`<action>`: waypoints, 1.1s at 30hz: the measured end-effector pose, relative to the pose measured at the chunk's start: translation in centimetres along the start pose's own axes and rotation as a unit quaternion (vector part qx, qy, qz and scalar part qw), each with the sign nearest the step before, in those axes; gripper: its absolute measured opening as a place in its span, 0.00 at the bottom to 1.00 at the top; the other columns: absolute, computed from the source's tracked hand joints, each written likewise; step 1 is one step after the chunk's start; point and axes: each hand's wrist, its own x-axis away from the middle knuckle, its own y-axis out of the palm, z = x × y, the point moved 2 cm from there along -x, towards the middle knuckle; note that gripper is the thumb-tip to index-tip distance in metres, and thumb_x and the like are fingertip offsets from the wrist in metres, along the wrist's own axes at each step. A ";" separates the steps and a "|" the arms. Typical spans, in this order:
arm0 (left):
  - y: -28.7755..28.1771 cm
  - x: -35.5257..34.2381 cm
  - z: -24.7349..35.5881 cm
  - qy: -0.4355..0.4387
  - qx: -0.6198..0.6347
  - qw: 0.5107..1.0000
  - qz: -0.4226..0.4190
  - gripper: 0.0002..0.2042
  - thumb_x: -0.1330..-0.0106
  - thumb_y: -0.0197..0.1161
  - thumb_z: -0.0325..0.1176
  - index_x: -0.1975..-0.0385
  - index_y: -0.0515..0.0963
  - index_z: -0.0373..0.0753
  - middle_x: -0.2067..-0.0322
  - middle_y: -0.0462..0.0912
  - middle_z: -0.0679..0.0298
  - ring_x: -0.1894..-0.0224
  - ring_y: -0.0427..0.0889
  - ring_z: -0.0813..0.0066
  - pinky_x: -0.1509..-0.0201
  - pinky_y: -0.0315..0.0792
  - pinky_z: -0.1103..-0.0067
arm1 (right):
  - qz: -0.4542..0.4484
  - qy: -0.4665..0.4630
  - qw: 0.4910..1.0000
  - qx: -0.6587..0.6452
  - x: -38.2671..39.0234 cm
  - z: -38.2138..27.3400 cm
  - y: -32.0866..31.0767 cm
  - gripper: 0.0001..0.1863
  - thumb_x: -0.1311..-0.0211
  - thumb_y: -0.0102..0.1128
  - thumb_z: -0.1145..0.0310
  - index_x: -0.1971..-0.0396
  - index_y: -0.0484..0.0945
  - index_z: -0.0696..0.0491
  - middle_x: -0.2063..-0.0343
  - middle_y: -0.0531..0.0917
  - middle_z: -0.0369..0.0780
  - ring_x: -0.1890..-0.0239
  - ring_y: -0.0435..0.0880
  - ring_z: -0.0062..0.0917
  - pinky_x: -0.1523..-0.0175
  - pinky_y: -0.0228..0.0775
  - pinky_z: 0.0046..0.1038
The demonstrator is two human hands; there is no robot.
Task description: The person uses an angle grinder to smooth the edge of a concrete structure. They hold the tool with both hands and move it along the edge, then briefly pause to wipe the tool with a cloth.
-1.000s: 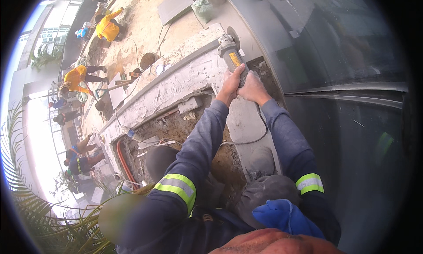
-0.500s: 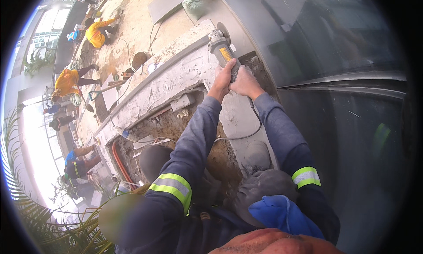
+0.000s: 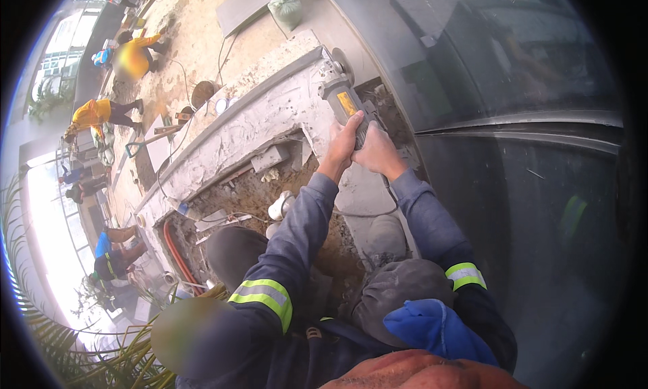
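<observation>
Both my hands are closed around the body of a grey angle grinder (image 3: pixel 343 100) with a yellow label. My left hand (image 3: pixel 343 140) grips its left side and my right hand (image 3: pixel 379 150) its right side, close together. The grinder's round disc (image 3: pixel 343 65) points away from me, above the far corner of a rough, plastered concrete ledge (image 3: pixel 253 122). Whether the disc touches the concrete I cannot tell. A dark cord trails from the tool's rear past my right wrist.
Below my arms lies a dirt pit with a white pipe fitting (image 3: pixel 281 205), a loose block (image 3: pixel 270 157) and an orange pipe (image 3: pixel 177 250). Dark glass panels (image 3: pixel 513 186) rise on the right. Several people work at left, near a shovel (image 3: pixel 145 142). A tied sack (image 3: pixel 285 11) stands far off.
The grinder and both hands sit slightly lower in the picture, while the surroundings have shifted left. A white pipe fitting now shows beside my left forearm. Both hands keep their grip.
</observation>
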 end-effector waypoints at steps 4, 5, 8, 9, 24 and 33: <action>0.2 0.1 -0.1 0.003 -0.002 1.000 0.023 0.20 0.30 0.66 0.38 0.45 0.73 0.31 0.58 0.83 0.59 0.60 0.85 0.73 0.57 0.81 0.75 | 0.017 -0.014 1.000 0.001 -0.1 0.5 0.3 0.32 0.56 0.74 0.68 0.56 0.69 0.72 0.61 0.83 0.66 0.53 0.85 0.58 0.48 0.78 0.45; 0.1 -0.1 -0.1 0.000 -0.001 1.000 0.015 0.21 0.30 0.66 0.38 0.45 0.73 0.31 0.57 0.83 0.59 0.60 0.85 0.73 0.57 0.81 0.75 | 0.016 -0.016 1.000 0.001 -0.3 0.3 0.2 0.32 0.56 0.74 0.68 0.56 0.69 0.73 0.61 0.83 0.66 0.53 0.85 0.58 0.48 0.78 0.45; -0.5 -1.1 0.1 -0.007 -0.005 1.000 0.001 0.21 0.30 0.66 0.38 0.44 0.73 0.31 0.57 0.83 0.59 0.60 0.85 0.73 0.57 0.81 0.75 | 0.013 -0.020 1.000 0.006 -1.1 -0.1 0.2 0.32 0.57 0.74 0.68 0.57 0.69 0.73 0.61 0.83 0.66 0.52 0.85 0.58 0.48 0.78 0.45; -0.8 -1.5 0.2 -0.008 -0.010 1.000 0.002 0.21 0.30 0.66 0.38 0.44 0.72 0.31 0.57 0.83 0.58 0.60 0.85 0.73 0.57 0.81 0.75 | 0.013 -0.022 1.000 0.008 -1.4 -0.3 0.2 0.32 0.57 0.74 0.68 0.57 0.69 0.73 0.60 0.83 0.67 0.52 0.85 0.58 0.48 0.78 0.44; -1.1 -4.1 1.1 0.000 -0.009 1.000 -0.001 0.21 0.29 0.66 0.40 0.46 0.73 0.31 0.59 0.84 0.59 0.62 0.86 0.73 0.58 0.82 0.75 | -0.016 -0.009 1.000 0.003 -4.8 0.1 0.7 0.35 0.56 0.74 0.68 0.53 0.69 0.76 0.56 0.82 0.67 0.48 0.84 0.57 0.44 0.78 0.43; -1.9 -5.4 1.1 -0.006 -0.003 1.000 0.003 0.19 0.28 0.65 0.40 0.47 0.74 0.32 0.60 0.85 0.59 0.63 0.86 0.73 0.59 0.82 0.75 | -0.026 0.001 1.000 0.010 -4.9 -1.2 0.1 0.36 0.56 0.74 0.68 0.50 0.69 0.75 0.53 0.81 0.68 0.46 0.83 0.57 0.42 0.77 0.43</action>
